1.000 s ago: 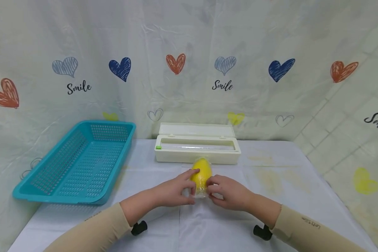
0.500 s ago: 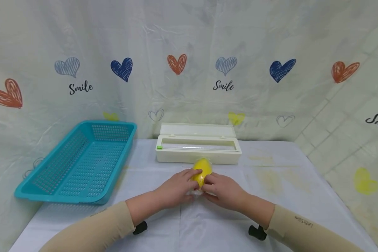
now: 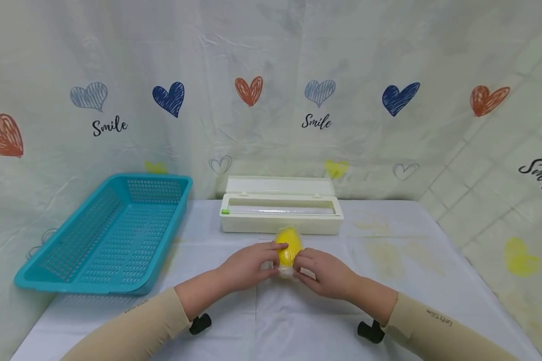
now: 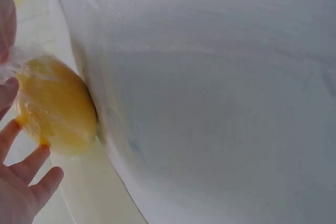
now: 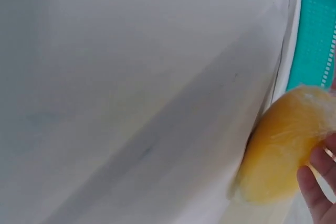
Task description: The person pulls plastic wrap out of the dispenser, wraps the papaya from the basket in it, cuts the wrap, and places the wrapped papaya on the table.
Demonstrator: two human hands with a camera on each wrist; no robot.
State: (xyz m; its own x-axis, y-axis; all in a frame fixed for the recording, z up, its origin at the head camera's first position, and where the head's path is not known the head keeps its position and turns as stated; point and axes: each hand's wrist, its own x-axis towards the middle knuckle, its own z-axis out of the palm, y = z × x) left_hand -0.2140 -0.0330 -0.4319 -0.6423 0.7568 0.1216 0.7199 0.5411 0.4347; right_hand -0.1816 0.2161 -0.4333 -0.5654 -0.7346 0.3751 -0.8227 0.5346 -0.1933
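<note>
A yellow lemon [image 3: 288,247] wrapped in clear film sits on the white tablecloth just in front of the film dispenser. My left hand [image 3: 252,261] grips its left side with thumb and fingers curled against it. From the right, my right hand [image 3: 321,271] grips it and pinches the bunched film at the near end. The left wrist view shows the wrapped lemon [image 4: 55,106] with fingertips [image 4: 23,179] touching it. In the right wrist view the lemon [image 5: 281,150] rests against the cloth, with fingertips [image 5: 320,187] at its lower edge.
A white cling-film dispenser box [image 3: 280,214] with its lid raised stands right behind the lemon. A teal perforated basket [image 3: 104,235] lies tilted at the left edge of the table [image 3: 411,260]. A heart-print curtain hangs behind and to the right.
Both hands have closed in tighter round the lemon and now cover its lower half. The film at its near end is gathered between them.
</note>
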